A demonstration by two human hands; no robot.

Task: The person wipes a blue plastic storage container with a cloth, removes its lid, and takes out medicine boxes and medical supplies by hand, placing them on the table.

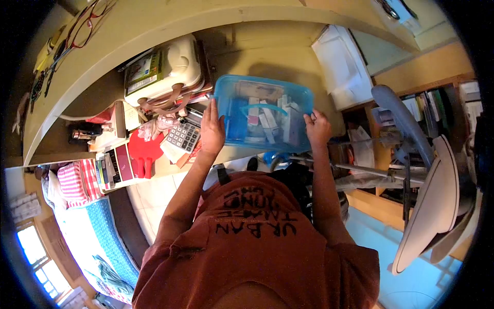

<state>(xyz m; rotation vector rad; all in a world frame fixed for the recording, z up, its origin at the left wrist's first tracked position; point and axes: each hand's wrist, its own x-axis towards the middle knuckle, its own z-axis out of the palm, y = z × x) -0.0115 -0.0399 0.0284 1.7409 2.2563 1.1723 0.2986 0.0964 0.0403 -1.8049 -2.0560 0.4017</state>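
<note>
A translucent blue plastic box [229, 131] with a carrying handle [265, 106] across its top is in front of me, near the desk edge. Several small white cartons [268, 123] show inside it. My left hand [212, 129] lies against the box's left side, fingers straight and pointing away from me. At the right side, my right hand [318, 127] grips the box's edge with curled fingers. Whether the box rests fully on the desk is hard to tell.
Left of the box are a calculator [182, 135], a red item [145, 149], and a cream case [180, 67]. A chair [432, 201] stands at right beside shelves of books [417, 108]. Overhead, a curved shelf edge [170, 33] holds glasses [82, 28]. A bed [103, 221] is at lower left.
</note>
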